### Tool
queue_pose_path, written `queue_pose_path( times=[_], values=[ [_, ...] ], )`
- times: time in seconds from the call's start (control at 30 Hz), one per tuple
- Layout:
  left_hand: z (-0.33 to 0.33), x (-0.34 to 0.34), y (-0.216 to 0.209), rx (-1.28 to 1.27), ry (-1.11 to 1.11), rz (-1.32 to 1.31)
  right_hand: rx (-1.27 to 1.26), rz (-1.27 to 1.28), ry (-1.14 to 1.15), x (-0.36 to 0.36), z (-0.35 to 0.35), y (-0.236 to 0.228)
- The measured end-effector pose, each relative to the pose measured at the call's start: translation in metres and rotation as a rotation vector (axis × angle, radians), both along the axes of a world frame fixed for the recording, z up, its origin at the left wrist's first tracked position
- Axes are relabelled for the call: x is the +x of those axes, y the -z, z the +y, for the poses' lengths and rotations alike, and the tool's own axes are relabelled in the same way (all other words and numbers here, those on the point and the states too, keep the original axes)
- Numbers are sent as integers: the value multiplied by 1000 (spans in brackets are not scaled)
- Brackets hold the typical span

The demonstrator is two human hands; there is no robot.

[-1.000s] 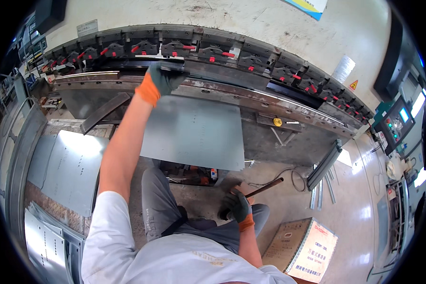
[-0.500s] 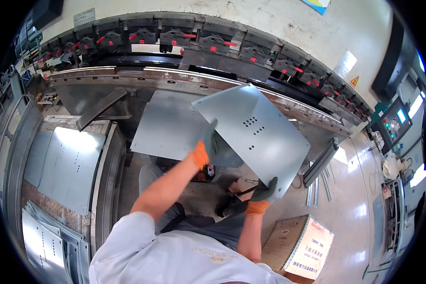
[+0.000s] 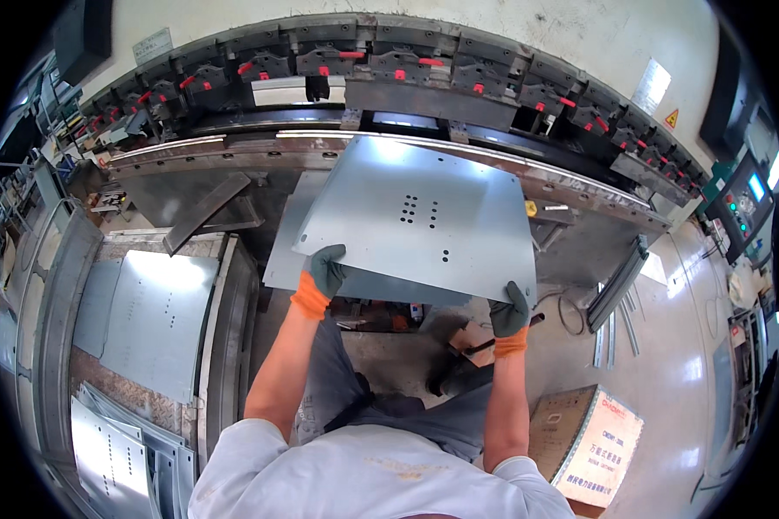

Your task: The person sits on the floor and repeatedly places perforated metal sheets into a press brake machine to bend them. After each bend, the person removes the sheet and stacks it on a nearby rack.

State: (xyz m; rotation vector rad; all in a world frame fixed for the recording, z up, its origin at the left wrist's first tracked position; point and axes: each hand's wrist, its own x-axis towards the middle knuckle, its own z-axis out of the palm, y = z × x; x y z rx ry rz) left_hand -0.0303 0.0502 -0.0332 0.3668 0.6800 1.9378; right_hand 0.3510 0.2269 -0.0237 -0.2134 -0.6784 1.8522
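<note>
A bare sheet-metal plate [image 3: 485, 229] with a group of small punched holes lies across the middle, its far edge close to the bed of a bending machine. My left hand [image 3: 326, 270], in a dark glove with an orange cuff, grips the plate's near left corner, fingers curled over the top. At the near right corner my right hand [image 3: 510, 315], gloved alike, closes on the edge with its thumb on top. Under the held plate, a second metal sheet [image 3: 287, 259] shows along the left and near sides; most of it is covered.
The bending machine's dark tool row with red levers [image 3: 325, 62] spans the far side. To the left, a pallet bears flat sheets [image 3: 151, 320], with more sheets [image 3: 111, 458] standing below. A cardboard-sided box [image 3: 593, 450] sits at the near right; a control panel [image 3: 743, 212] stands farther right.
The plate has turned from a steep slant to nearly square with the machine. My left hand has shifted from its left edge to the near left corner; my right hand keeps its corner.
</note>
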Motion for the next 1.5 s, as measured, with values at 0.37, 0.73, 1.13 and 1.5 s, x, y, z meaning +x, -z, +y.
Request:
queue_pose_path(
  times=[0.37, 0.73, 1.13, 1.5],
  values=[
    [39, 6, 0, 118, -1, -228, -54, -110, -83, -28, 102, 1],
    [56, 3, 19, 8, -32, -139, -174, -148, -16, -17, 124, 12],
    [56, 10, 6, 30, -37, -166, -188, -131, -128, -13, 132, 16],
    [59, 1, 26, 50, -63, 18, -192, -139, -114, -15, 131, 11]
  ],
)
